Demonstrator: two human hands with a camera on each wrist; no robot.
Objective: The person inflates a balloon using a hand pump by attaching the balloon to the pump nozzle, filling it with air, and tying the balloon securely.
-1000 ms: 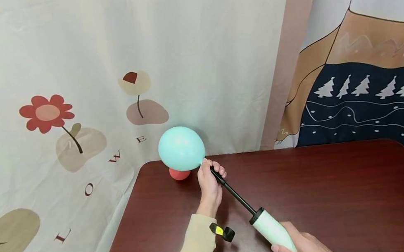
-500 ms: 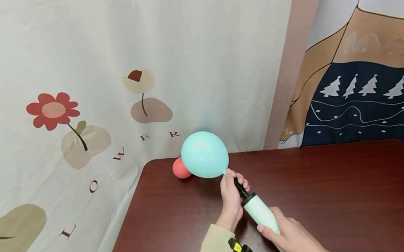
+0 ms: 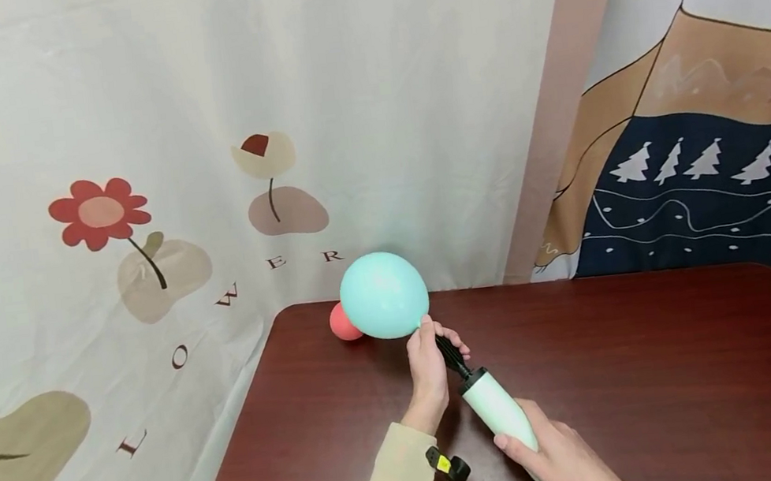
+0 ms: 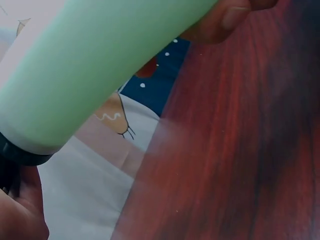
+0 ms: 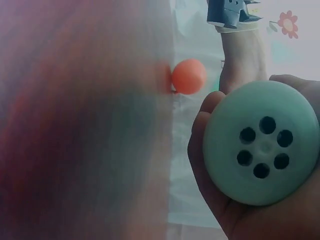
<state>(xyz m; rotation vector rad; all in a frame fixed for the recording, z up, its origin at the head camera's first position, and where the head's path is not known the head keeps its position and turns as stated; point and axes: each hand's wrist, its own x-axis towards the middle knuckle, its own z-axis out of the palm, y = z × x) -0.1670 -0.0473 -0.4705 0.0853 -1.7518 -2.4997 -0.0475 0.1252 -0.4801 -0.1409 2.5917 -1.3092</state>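
Note:
A light blue inflated balloon [image 3: 385,296] sits on the black nozzle end of a hand balloon pump [image 3: 499,410]. My left hand [image 3: 429,362] grips that black end, its thumb right at the balloon's neck. Round the pump's pale green barrel my right hand [image 3: 559,451] is wrapped; the barrel is pushed up close to the left hand. In the left wrist view the green barrel [image 4: 100,65] fills the upper left. The right wrist view looks at the pump's round end cap [image 5: 262,142] with several holes, held in the right hand.
A red balloon [image 3: 343,323] lies at the table's back left corner, partly hidden behind the blue one. The dark reddish wooden table [image 3: 629,371] reaches back to a printed curtain [image 3: 413,110]. A small black camera [image 3: 454,469] is strapped at the left wrist.
The pump's barrel has slid up over its black rod, which was long in sight a second ago. The left hand and blue balloon have shifted right and slightly down in view.

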